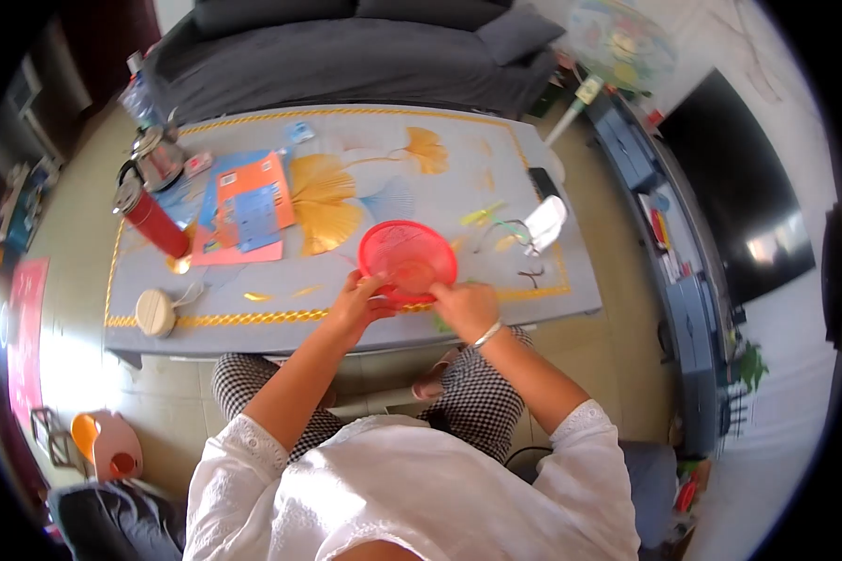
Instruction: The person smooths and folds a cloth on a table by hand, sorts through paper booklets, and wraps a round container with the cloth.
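Head view: red basket [404, 241] in front of me, at the near side of the desk [220, 292], mouth up; whether its base touches down, I cannot tell.
Left grip: my left hand [354, 304] seems to pinch the rim's near-left side, fingers partly spread.
Right grip: my right hand [468, 307] is curled at the near-right side; its fingertips are hidden.
Basket hold: I judge an even, light pinch best, as thin plastic may flex.
Basket level: matching both wrists should prevent tipping.
Flask and phone: flask [154, 221] left, phone [542, 182] right, both well apart.
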`<control>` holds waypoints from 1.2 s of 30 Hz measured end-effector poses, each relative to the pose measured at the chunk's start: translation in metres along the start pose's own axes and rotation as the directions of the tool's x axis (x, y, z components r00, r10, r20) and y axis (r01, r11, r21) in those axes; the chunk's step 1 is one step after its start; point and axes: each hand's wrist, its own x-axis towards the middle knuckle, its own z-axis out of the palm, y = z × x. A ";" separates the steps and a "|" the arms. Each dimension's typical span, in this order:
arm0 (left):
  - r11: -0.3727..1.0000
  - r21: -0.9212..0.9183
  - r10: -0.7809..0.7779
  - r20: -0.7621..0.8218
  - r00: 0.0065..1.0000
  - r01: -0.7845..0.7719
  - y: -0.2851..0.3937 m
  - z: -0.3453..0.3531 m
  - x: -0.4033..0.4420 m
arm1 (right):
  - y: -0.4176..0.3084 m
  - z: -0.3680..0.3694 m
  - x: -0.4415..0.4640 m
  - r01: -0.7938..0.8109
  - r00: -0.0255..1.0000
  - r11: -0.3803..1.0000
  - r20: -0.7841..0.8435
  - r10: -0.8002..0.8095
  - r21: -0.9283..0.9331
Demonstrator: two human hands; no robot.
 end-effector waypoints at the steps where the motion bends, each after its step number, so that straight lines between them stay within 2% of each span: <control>1: 1.000 -0.013 0.013 -0.032 0.999 -0.014 0.005 0.003 0.001 | 0.007 0.004 0.009 0.004 0.990 0.997 -0.138 -0.015 -0.078; 3: 0.997 -0.079 -0.016 -0.062 0.998 0.011 0.011 0.010 0.004 | 0.025 0.008 0.027 0.031 0.978 0.991 -0.199 -0.057 -0.130; 4: 0.996 -0.089 -0.012 -0.084 0.996 0.004 0.011 0.006 0.004 | 0.033 0.004 0.039 -0.009 0.980 0.991 -0.199 -0.018 -0.133; 6: 0.966 0.247 0.082 0.006 0.997 -0.081 0.006 -0.003 0.004 | 0.057 0.005 0.066 -0.097 0.975 0.982 -0.216 0.060 -0.165; 7: 0.926 0.358 0.122 0.020 0.992 -0.121 0.002 -0.014 0.003 | 0.072 0.008 0.080 -0.144 0.967 0.971 -0.234 0.097 -0.190; 8: 0.929 0.351 0.123 0.006 0.992 -0.117 -0.002 -0.027 0.003 | 0.084 0.010 0.095 -0.224 0.962 0.957 -0.197 0.187 -0.183; 9: 0.787 0.583 0.240 0.014 0.971 -0.203 -0.006 -0.042 0.004 | 0.099 0.015 0.109 -0.282 0.953 0.932 -0.183 0.243 -0.229; 10: 0.579 0.773 0.346 0.053 0.937 -0.258 -0.005 -0.053 0.002 | 0.108 0.017 0.122 -0.337 0.940 0.905 -0.153 0.306 -0.259; 11: 0.584 0.773 0.346 0.040 0.938 -0.248 -0.003 -0.065 0.000 | 0.115 0.019 0.132 -0.390 0.921 0.874 -0.126 0.369 -0.290; 13: 0.326 0.878 0.592 0.100 0.800 -0.351 0.009 -0.082 -0.004 | 0.135 0.033 0.143 -0.388 0.921 0.869 -0.111 0.372 -0.307; 14: 0.330 0.879 0.595 0.091 0.799 -0.345 0.014 -0.091 -0.004 | 0.142 0.041 0.147 -0.396 0.918 0.858 -0.104 0.384 -0.328; 15: 0.297 0.895 0.632 0.076 0.771 -0.332 0.020 -0.100 -0.003 | 0.142 0.041 0.151 -0.425 0.896 0.842 -0.025 0.443 -0.332; 17: 0.257 0.910 0.686 0.065 0.725 -0.325 0.032 -0.114 0.001 | 0.137 0.043 0.151 -0.426 0.896 0.844 -0.023 0.443 -0.325; 19: 0.241 0.926 0.685 0.049 0.727 -0.289 0.041 -0.120 0.006 | 0.125 0.038 0.149 -0.430 0.894 0.843 -0.025 0.447 -0.322; 21: 0.227 0.939 0.685 0.034 0.728 -0.258 0.046 -0.123 0.009 | 0.104 0.026 0.147 -0.524 0.841 0.806 -0.018 0.541 -0.274; 22: 0.196 0.944 0.695 0.058 0.716 -0.266 0.047 -0.124 0.011 | 0.093 0.024 0.145 -0.520 0.843 0.807 -0.019 0.537 -0.281; 24: 0.173 0.943 0.706 0.082 0.703 -0.283 0.045 -0.126 0.015 | 0.067 0.024 0.137 -0.474 0.874 0.861 0.019 0.485 -0.182; 26: 0.087 0.978 0.722 0.069 0.688 -0.189 0.038 -0.126 0.022 | 0.054 0.062 0.123 -0.204 0.979 0.960 0.014 0.205 0.194; 27: 0.090 0.974 0.718 0.083 0.691 -0.210 0.036 -0.124 0.025 | 0.024 0.069 0.121 -0.218 0.976 0.906 0.074 0.205 0.362; 29: 0.079 0.982 0.701 0.065 0.710 -0.169 0.035 -0.123 0.027 | -0.031 0.068 0.126 -0.193 0.969 0.921 0.211 0.126 0.339; 31: 0.090 0.979 0.692 0.071 0.719 -0.183 0.037 -0.124 0.029 | -0.053 0.085 0.135 -0.283 0.941 0.866 0.295 0.167 0.411; 34: 0.116 0.975 0.668 0.065 0.741 -0.190 0.040 -0.126 0.025 | -0.056 0.088 0.148 -0.296 0.917 0.894 0.363 0.166 0.337; 36: 0.105 0.961 0.728 0.101 0.678 -0.255 0.042 -0.125 0.024 | -0.054 0.083 0.148 -0.269 0.934 0.920 0.309 0.178 0.285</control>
